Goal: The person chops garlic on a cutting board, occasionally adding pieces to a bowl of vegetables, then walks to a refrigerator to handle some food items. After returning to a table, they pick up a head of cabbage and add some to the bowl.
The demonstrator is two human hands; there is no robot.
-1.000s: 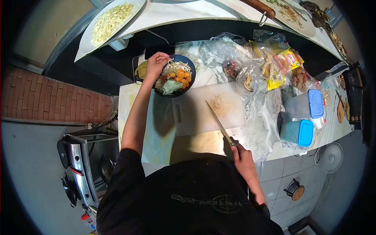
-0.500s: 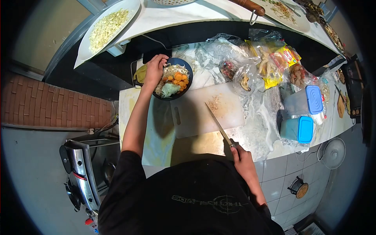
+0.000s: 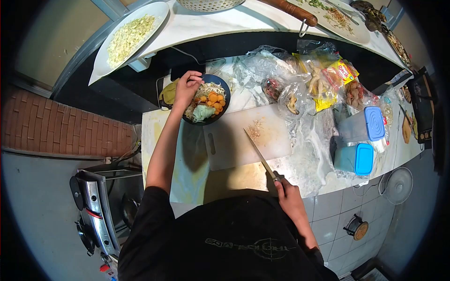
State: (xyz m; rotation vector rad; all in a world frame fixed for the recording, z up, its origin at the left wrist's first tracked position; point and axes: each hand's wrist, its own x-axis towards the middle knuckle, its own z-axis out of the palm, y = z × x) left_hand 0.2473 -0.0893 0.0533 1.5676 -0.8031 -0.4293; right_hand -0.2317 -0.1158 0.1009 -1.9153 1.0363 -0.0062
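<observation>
My left hand [image 3: 186,89] is over the left rim of a dark plate [image 3: 224,84], its fingers bent together; whatever is between them is too small to make out. On the plate lie bean sprouts, sliced orange carrots [image 3: 213,98] and a pale green heap [image 3: 203,113]. My right hand [image 3: 289,198] grips the handle of a knife [image 3: 259,153], whose blade points forward and left over the white cutting board [image 3: 229,159]. Small chopped bits [image 3: 254,129] lie on the board near the knife tip.
Plastic bags of food [image 3: 323,79] fill the counter's back right. Two blue-lidded containers [image 3: 363,159] stand at the right. The raised shelf holds a white plate of chopped vegetable [image 3: 131,40], a metal strainer [image 3: 211,4] and a wooden handle [image 3: 297,13]. A green pouch [image 3: 168,92] lies left of the dark plate.
The fingers of my left hand have shifted slightly at the plate's rim. My right hand still holds the knife, and the whole view has shifted a little.
</observation>
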